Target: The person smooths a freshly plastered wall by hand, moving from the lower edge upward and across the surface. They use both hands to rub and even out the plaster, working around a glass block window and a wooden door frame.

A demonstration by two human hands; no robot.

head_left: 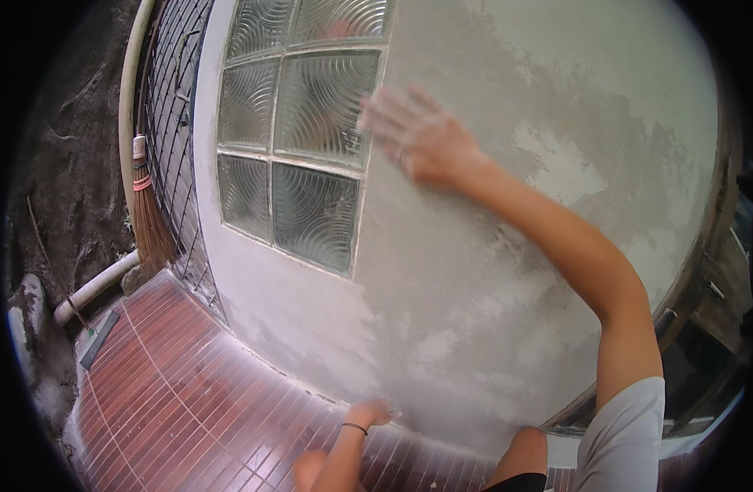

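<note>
My right hand (417,135) is raised flat against the grey plastered wall (540,98), fingers spread and blurred, just right of the glass-block window (298,135). It holds nothing. My left hand (372,412) is low down, touching the base of the wall where it meets the red tiled floor (171,377); its fingers are curled and partly hidden, with a thin dark band on the wrist. My knee (524,455) shows near the lower edge.
A straw broom (149,217) hangs beside a black metal grille (171,123) at the left. White pipes (97,287) run along the rough dark wall there. A dark door or window frame (704,328) stands at the right.
</note>
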